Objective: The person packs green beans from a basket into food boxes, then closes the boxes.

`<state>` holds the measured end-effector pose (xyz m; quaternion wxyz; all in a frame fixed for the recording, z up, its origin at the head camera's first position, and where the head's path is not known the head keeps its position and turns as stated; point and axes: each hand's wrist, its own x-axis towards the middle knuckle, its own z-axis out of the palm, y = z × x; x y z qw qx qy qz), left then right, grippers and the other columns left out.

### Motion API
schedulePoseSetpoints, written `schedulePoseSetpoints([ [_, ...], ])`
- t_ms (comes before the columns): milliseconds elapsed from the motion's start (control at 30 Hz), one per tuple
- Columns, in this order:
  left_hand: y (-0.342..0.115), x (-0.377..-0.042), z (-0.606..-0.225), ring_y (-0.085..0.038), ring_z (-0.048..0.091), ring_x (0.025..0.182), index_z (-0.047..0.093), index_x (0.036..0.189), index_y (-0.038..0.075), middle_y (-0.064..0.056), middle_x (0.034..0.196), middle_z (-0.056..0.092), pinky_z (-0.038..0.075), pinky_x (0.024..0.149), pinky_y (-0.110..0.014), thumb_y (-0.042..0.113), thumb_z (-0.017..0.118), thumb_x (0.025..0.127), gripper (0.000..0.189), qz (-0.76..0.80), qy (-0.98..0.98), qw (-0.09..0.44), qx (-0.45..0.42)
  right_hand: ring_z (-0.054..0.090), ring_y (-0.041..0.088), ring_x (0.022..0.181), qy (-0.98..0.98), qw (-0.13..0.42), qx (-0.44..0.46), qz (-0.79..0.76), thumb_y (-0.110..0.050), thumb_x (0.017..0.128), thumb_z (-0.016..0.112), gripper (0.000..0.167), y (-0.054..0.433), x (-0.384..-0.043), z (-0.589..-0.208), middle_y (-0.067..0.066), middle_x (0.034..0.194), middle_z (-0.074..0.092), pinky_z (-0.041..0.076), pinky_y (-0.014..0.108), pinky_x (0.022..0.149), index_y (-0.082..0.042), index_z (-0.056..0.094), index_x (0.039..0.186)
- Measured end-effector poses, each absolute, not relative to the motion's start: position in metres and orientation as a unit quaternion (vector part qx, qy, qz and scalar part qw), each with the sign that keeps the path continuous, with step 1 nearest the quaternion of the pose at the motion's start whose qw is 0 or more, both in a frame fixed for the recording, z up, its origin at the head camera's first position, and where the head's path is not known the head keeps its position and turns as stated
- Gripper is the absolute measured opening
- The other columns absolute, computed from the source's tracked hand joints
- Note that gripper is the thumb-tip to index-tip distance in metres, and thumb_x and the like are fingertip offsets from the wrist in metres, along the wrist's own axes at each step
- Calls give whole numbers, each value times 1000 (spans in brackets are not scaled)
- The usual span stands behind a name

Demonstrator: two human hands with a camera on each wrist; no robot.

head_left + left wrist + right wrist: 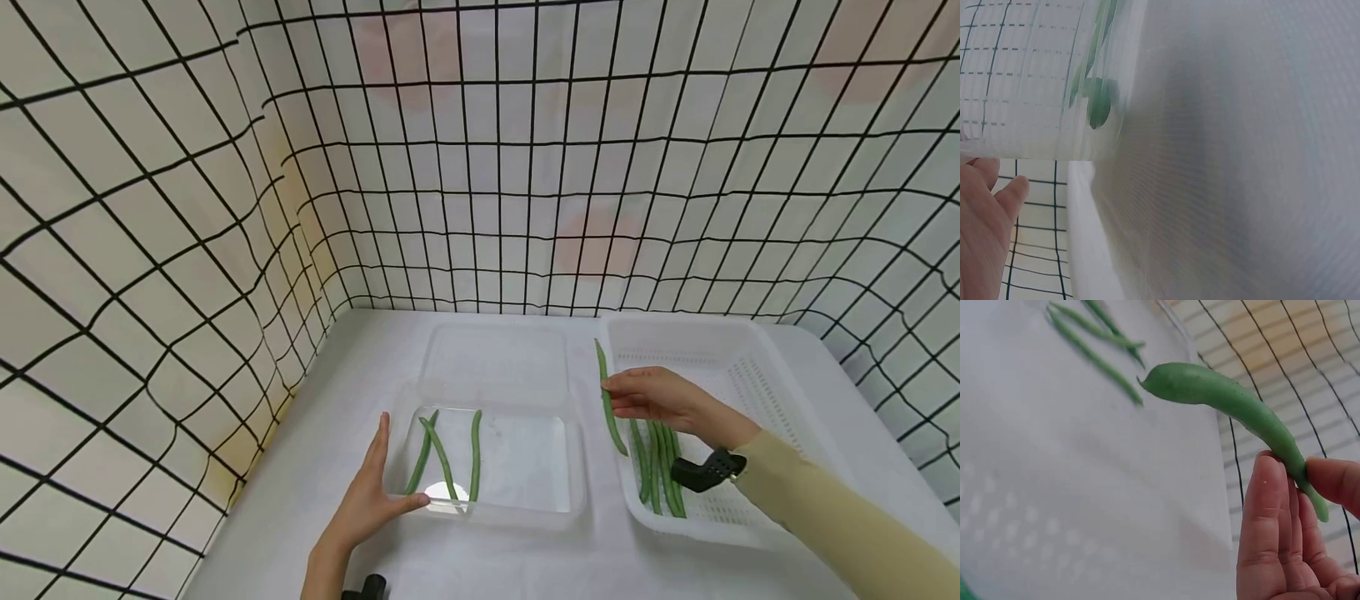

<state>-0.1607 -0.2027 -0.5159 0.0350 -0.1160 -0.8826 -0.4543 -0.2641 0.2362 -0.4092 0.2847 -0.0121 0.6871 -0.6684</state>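
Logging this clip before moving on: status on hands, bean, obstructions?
Right hand pinches green bean by left rim of white basket. Left hand at left side of clear container, three beans inside. No obstruction visible.

White table (540,571), clear plastic box (525,462) sitting on it, clear flat lid (491,354) just behind, white plastic basket with little holes (708,354) on the right side.

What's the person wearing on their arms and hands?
Both hands, left and right, are bare: no gloves. The right arm has a long tan sleeve and a black wristband. Something black shows by the left wrist, cut off by the picture's edge.
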Motion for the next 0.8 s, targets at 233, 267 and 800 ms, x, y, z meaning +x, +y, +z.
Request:
schedulePoseSetpoints([
  [233,-203,-162,-515,-31,8,141,-8,152,33,4,158,0,18,103,-65,53,83,63,128,-450,-885,36,-116,66,18,75,684,318,-23,-656,-10,91,63,21,164,-265,-416,11,86,66,54,33,75,6,63,103],
  [267,-203,-162,-515,-31,8,141,-8,152,33,4,158,0,18,103,-65,53,83,63,128,-450,-885,36,-116,66,19,74,685,325,-27,-651,-10,91,63,20,154,-264,-418,11,86,66,55,33,75,7,63,103],
  [800,-204,-163,-513,-28,7,141,-7,152,35,5,158,0,17,105,-62,47,86,63,129,-451,-886,30,-105,68,19,63,709,379,16,-594,-10,90,65,19,84,-265,-455,17,79,67,56,30,63,8,64,96],
])
